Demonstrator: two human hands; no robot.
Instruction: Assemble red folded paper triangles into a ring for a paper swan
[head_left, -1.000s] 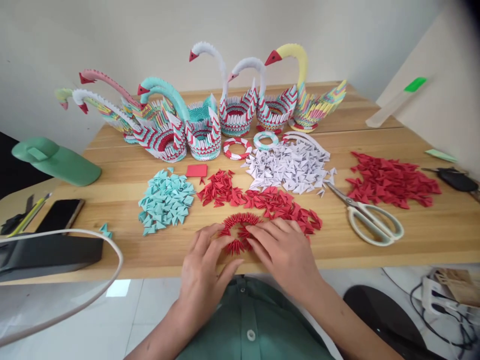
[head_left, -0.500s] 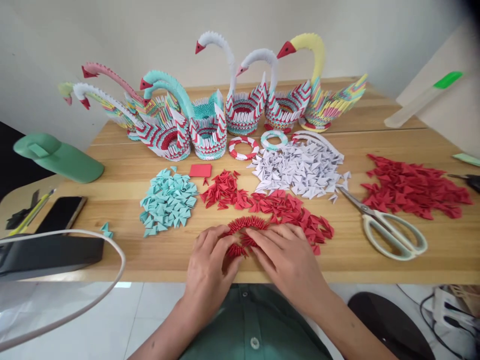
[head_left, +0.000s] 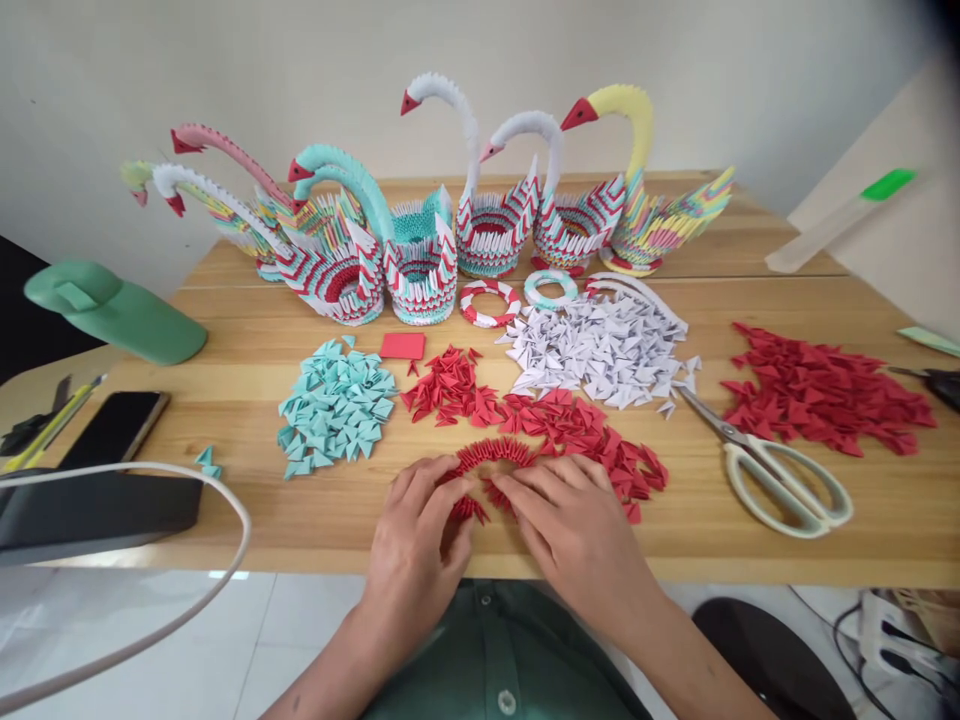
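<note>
A ring of red folded paper pieces (head_left: 491, 455) lies near the front edge of the wooden table (head_left: 255, 350). My left hand (head_left: 416, 545) curls over the ring's left side, its fingers pressing on the pieces. My right hand (head_left: 577, 530) lies over the right side, fingertips pinching the ring near its middle. Both hands hide the ring's near half. Behind the ring lies a loose heap of red pieces (head_left: 570, 425).
Heaps of teal pieces (head_left: 334, 405), white pieces (head_left: 600, 345) and more red pieces (head_left: 821, 390) lie on the table. Scissors (head_left: 772, 470) lie right. Several paper swans (head_left: 420, 240) line the back. A phone (head_left: 112, 430) and green object (head_left: 112, 315) sit left.
My fingers have shifted slightly on the red ring and closed in toward its middle. The view has moved a little; nothing else on the table has moved.
</note>
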